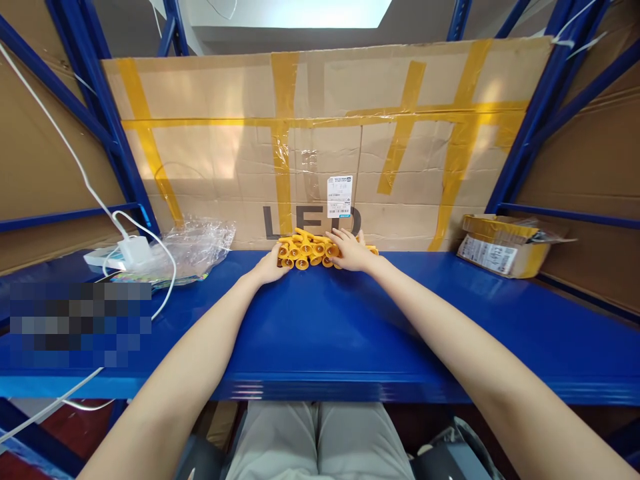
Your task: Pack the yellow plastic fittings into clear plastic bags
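A low pile of yellow plastic pieces (pixel 306 251) with round, cup-like ends lies at the back of the blue shelf, against the cardboard. Most of those cupped ends face me, in stacked rows. My left hand (pixel 270 267) presses against the pile's left end; its fingers are mostly hidden by the hand and the pieces. Over the right part of the pile rests my right hand (pixel 351 251), fingers stretched out and apart, touching the top pieces. A few yellow pieces show just beyond its right side.
A large taped cardboard sheet (pixel 220 160) closes off the back. On the left of the blue shelf (pixel 310 327) are clear plastic wrapping (pixel 200 247), a white plug block (pixel 135 252) and looping white cables. At the right stands a small open cardboard box (pixel 505 247). Blue posts frame both sides.
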`<state>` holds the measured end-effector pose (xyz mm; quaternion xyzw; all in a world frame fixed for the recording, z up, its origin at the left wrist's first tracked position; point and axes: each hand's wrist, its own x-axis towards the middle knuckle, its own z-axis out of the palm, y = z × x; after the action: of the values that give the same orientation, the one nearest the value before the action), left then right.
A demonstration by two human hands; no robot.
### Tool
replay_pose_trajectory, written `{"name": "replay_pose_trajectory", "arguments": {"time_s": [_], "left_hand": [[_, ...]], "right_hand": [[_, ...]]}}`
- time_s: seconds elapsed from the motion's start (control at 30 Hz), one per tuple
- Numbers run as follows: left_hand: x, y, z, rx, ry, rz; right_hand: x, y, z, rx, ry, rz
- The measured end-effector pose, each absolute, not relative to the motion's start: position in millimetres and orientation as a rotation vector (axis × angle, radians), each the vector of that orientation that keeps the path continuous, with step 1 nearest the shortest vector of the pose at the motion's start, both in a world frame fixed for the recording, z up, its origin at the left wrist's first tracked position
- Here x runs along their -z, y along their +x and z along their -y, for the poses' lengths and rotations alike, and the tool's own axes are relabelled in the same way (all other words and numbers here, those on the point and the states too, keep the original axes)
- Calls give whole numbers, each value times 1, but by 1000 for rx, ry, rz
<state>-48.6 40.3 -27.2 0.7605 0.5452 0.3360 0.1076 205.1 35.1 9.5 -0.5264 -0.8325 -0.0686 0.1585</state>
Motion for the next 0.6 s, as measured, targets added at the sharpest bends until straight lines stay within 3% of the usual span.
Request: {"name": "replay_pose_trajectory", "arguments": {"time_s": [0.6], "left_hand": [[31, -14, -44, -1061, 1862, -1392]], "right_hand": [[11, 257, -50, 121, -1403, 2153]]}}
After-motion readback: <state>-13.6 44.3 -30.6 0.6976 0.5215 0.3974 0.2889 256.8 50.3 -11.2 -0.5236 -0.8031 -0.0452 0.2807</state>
